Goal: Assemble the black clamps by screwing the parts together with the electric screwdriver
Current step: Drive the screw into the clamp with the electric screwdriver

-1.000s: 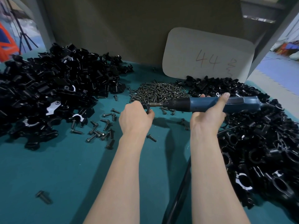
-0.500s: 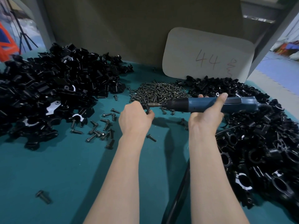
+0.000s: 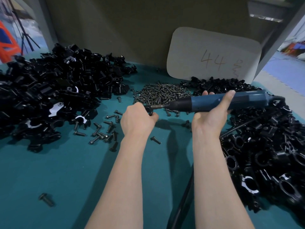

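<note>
Clamp parts (image 3: 49, 96) in black are heaped at the far left of the teal table (image 3: 66, 171). Loose bolts (image 3: 102, 129) are scattered just beside the heap's near edge, and a single bolt (image 3: 46, 199) lies well apart toward the near left corner. Toward the middle, a small black clamp (image 3: 148, 110) is gripped in the left hand (image 3: 137, 120). The fingers are curled tightly round it, so only a rim of the piece is seen past the knuckles, and it is held in front of a heap of screws (image 3: 161, 95). The bit (image 3: 158, 106) of the electric screwdriver (image 3: 206, 103) is set against the clamp's right side, though whether it is seated in a screw head cannot be made out. The blue tool is held nearly level, pointing left. It is clasped from beneath by the right hand (image 3: 209, 116), with one digit laid over its near side and fingertips seen past its far side. A black cable (image 3: 183, 204) is seen running down toward the near edge. Behind, a pale card (image 3: 212, 53) marked "44" is propped upright, and a second pile (image 3: 264, 146) of black clamps is spread along the right.
</note>
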{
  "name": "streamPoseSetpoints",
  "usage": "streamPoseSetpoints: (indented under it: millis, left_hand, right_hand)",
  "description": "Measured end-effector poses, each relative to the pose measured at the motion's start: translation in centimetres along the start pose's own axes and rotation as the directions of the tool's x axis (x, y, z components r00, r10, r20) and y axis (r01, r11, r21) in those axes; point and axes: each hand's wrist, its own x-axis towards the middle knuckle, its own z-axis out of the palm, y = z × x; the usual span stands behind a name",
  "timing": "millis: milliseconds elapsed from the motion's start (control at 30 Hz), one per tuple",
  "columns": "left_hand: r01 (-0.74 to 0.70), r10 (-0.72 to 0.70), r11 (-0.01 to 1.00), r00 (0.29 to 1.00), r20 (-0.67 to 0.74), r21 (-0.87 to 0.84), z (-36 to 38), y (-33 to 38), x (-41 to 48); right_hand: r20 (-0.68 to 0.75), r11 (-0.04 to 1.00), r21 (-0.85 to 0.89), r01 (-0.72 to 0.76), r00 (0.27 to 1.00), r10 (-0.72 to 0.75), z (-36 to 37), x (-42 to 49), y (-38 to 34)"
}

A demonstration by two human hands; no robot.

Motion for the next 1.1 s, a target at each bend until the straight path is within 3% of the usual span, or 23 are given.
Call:
streamPoseSetpoints:
  millis: [67,200,367,567,767,1000,1100]
  left_hand:
    - [0.017,-0.017,1.000,1.000,0.027,-0.009,-0.1,0.0,0.0]
    - [0.074,-0.079,0.997,0.985,0.154,0.037,-0.5,-0.1,-0.1]
    - [0.150,-0.148,0.988,0.914,0.377,0.024,-1.3,-0.3,0.4]
    - [0.153,-0.128,0.988,0.845,0.519,-0.005,-1.7,-0.3,0.5]
    - [0.156,-0.079,0.985,0.773,0.629,-0.068,-2.4,0.1,-0.2]
    - [0.101,-0.025,0.992,0.728,0.685,-0.071,-2.9,0.1,-0.3]
    - [0.071,-0.021,0.997,0.716,0.698,-0.042,-3.0,0.2,-0.3]
  right_hand:
    - [0.047,0.989,0.133,-0.057,0.998,0.051,0.1,0.2,-0.1]
    - [0.139,0.994,0.102,-0.046,0.990,0.032,-0.1,0.0,-0.4]
    - [0.331,0.988,0.120,-0.100,0.942,0.055,-0.2,0.1,-1.2]
    - [0.307,0.987,0.136,-0.091,0.950,0.045,-0.1,0.0,-1.7]
    - [0.434,0.994,0.102,-0.042,0.901,-0.006,0.8,-0.3,-3.4]
    - [0.333,0.992,0.123,-0.028,0.943,-0.014,0.7,-0.1,-3.8]
    - [0.362,0.990,0.133,-0.055,0.932,0.003,0.4,0.2,-3.9]
